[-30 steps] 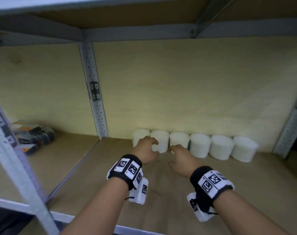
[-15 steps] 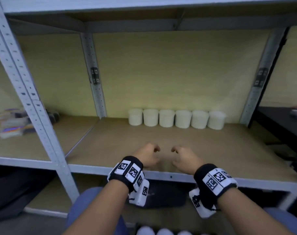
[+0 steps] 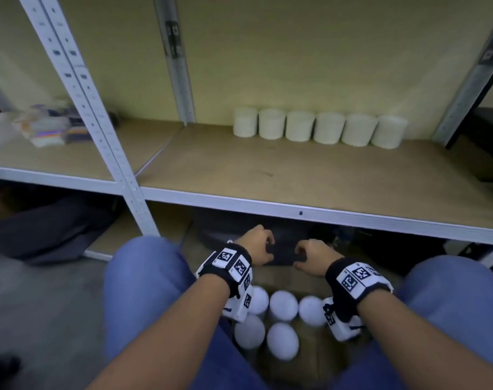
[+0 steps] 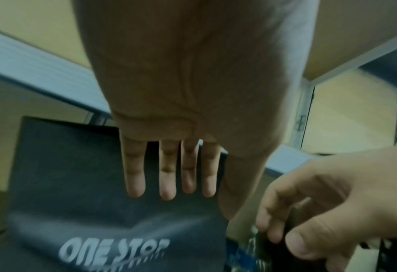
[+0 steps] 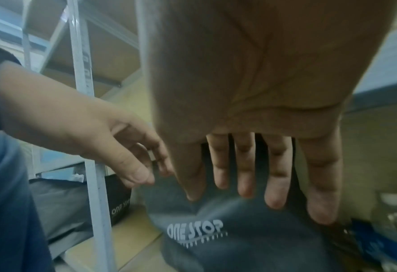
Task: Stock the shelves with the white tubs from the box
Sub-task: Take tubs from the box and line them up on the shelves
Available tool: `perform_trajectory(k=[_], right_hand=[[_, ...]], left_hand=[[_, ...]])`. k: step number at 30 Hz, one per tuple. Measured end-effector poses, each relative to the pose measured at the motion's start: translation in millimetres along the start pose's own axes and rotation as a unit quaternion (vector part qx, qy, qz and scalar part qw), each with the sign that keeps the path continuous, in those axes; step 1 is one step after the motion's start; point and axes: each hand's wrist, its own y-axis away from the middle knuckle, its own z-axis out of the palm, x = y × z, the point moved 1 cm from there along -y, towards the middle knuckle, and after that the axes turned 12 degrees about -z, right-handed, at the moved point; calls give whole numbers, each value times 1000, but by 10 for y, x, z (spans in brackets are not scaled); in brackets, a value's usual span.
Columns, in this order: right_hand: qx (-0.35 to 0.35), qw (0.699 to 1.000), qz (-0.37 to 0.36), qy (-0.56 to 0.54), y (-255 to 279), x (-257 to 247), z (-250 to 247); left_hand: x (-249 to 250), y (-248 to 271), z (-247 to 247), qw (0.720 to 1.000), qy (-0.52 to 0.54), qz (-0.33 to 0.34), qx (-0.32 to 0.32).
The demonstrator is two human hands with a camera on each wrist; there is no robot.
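Observation:
Several white tubs (image 3: 319, 127) stand in a row along the back of the wooden shelf (image 3: 281, 170). More white tubs (image 3: 283, 305) sit upright in a cardboard box (image 3: 310, 361) on the floor between my knees. My left hand (image 3: 258, 246) and right hand (image 3: 310, 256) hover side by side below the shelf's front edge, just beyond the box. Both hold nothing. In the wrist views the left hand (image 4: 169, 174) and right hand (image 5: 258, 174) hang with fingers loose and relaxed.
A dark bag printed ONE STOP (image 4: 113, 220) lies under the shelf right in front of my hands. A white upright post (image 3: 98, 130) stands at left, with packets (image 3: 45, 128) on the neighbouring shelf. A plastic bottle (image 5: 395, 226) lies at right.
Both hands have drawn back from the tubs on the shelf and dropped below its front edge. The view has tilted down, and the box of tubs has come into sight.

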Motion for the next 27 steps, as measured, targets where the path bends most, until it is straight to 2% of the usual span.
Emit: perform_trajectory(k=[5, 10, 13, 16, 20, 22, 27], right_hand=[[-63, 998, 14, -5, -198, 83, 475], [-131, 991, 27, 25, -341, 197, 971], [-160, 986, 37, 13, -401, 295, 1184], [-176, 983, 41, 15, -435, 386, 1368], [-227, 972, 55, -5, -484, 498, 1627], [-250, 967, 56, -3, -517, 557, 1737], [-269, 961, 67, -10, -539, 653, 2009]], left_hand=[[-279, -96, 470, 995, -28, -55, -76], [-478, -262, 830, 979, -40, -105, -171], [-581, -392, 1036, 973, -45, -117, -192], [-667, -490, 1321, 969, -92, -118, -197], [-841, -574, 1702, 943, -127, -151, -266], [-924, -586, 1828, 937, -142, -159, -276], [-1124, -773, 2351, 932, -106, -180, -297]])
